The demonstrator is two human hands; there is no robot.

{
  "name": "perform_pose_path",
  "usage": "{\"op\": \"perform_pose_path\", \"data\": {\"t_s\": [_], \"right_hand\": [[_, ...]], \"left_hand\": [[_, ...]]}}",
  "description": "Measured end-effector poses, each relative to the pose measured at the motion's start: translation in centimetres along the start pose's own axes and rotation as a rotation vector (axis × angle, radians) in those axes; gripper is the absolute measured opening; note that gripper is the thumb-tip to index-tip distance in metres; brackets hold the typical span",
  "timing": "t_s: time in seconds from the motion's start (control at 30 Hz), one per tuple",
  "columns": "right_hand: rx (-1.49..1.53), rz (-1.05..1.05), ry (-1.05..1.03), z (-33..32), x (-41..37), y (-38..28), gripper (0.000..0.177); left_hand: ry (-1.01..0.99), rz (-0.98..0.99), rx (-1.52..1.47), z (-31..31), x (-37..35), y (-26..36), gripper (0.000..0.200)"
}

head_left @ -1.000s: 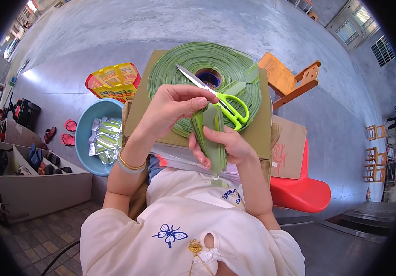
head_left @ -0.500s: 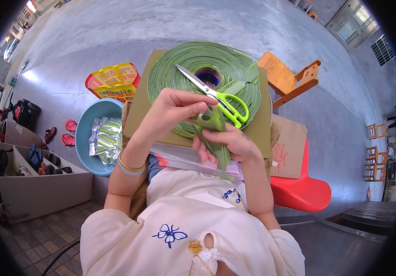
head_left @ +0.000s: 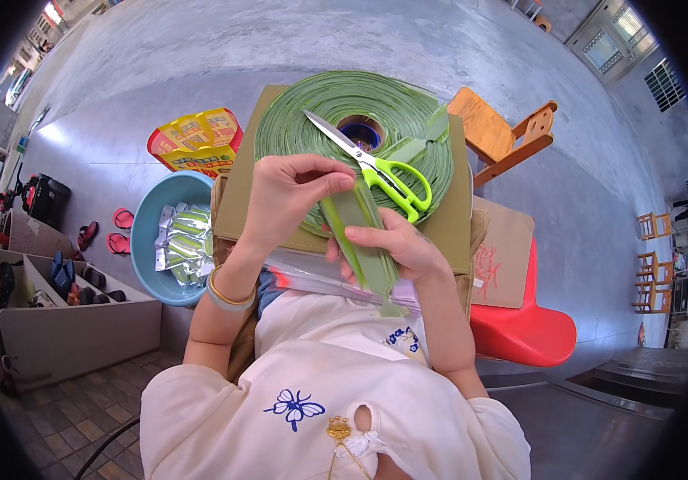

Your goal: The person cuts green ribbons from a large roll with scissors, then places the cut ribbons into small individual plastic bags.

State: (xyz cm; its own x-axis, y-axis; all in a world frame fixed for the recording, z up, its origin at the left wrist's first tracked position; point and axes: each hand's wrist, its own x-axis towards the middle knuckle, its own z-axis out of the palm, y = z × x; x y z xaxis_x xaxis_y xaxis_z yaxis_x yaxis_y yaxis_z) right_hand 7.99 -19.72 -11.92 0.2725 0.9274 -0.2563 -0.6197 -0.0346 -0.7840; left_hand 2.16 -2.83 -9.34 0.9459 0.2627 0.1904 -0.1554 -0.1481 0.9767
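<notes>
I see, from my remote seat, the left hand (head_left: 292,196) pinching the top of the green strip (head_left: 373,272) and the right hand (head_left: 408,248) grasping its middle, at the near edge of the roll (head_left: 288,128), where scissors (head_left: 394,190) lie

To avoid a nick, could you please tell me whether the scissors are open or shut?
The scissors are shut: their blades lie together, ending in a single tip over the green roll.

Likely home: shoe rack (head_left: 80,336), slippers (head_left: 118,245)
</notes>
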Motion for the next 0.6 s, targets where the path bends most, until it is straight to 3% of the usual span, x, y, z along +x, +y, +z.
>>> {"op": "perform_pose_path", "data": {"t_s": [0.2, 0.33, 0.43, 0.5, 0.6], "right_hand": [[-0.049, -0.041, -0.100, -0.3, 0.2, 0.1, 0.024], [-0.164, -0.138, 0.079, 0.4, 0.4, 0.2, 0.023], [-0.279, -0.342, 0.316, 0.7, 0.9, 0.6, 0.023], [-0.310, -0.462, 0.482, 1.0, 0.9, 0.5, 0.025], [-1.071, -0.709, 0.726, 0.5, 1.3, 1.7, 0.035]], "left_hand": [[0.058, 0.005, 0.114, 0.0, 0.0, -0.5, 0.013], [0.080, 0.060, -0.042, 0.3, 0.6, -0.9, 0.025], [0.158, 0.173, 0.229, 0.0, 0.5, -1.4, 0.033], [0.136, 0.021, 0.156, -0.1, 0.0, -1.2, 0.035], [0.046, -0.096, -0.160, 0.9, -0.5, -1.0, 0.039]]}}
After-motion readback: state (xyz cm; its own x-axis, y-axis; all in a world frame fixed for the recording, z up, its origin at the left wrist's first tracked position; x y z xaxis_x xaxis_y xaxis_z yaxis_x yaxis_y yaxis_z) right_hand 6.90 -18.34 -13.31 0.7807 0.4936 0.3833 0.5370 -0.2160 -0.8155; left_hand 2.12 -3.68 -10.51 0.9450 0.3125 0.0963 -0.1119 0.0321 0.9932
